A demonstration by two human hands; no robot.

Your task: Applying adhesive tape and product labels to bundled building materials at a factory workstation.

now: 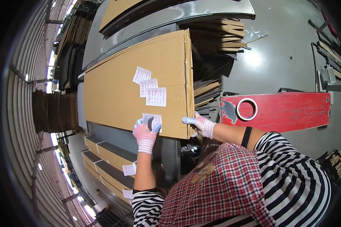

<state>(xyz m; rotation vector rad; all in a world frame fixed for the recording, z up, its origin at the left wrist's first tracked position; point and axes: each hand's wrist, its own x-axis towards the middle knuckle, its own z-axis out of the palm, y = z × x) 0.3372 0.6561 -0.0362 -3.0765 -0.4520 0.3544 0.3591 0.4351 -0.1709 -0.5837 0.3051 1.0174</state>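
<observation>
A long flat cardboard carton [113, 83] lies across a grey metal bench. Three white paper labels with reddish print [156, 97] overlap on its top. Closer to me, another white label [155, 120] lies near the carton's near edge. My left hand [144, 135], in a striped glove with pale blue fingertips, rests over this label, thumb and fingers apart. At the carton's right end, my right hand [203, 125], gloved alike, grips the near corner. Its thumb lies on top, and the other fingers are mostly hidden beyond the edge.
A roll of tape [247, 109] lies on a red, worn board [288, 113] to the right. Cardboard strips [227, 36] are stacked beyond the carton. Long cartons with dark tops [110, 155] lie low at left. A metal-topped table [201, 9] stands at the far side.
</observation>
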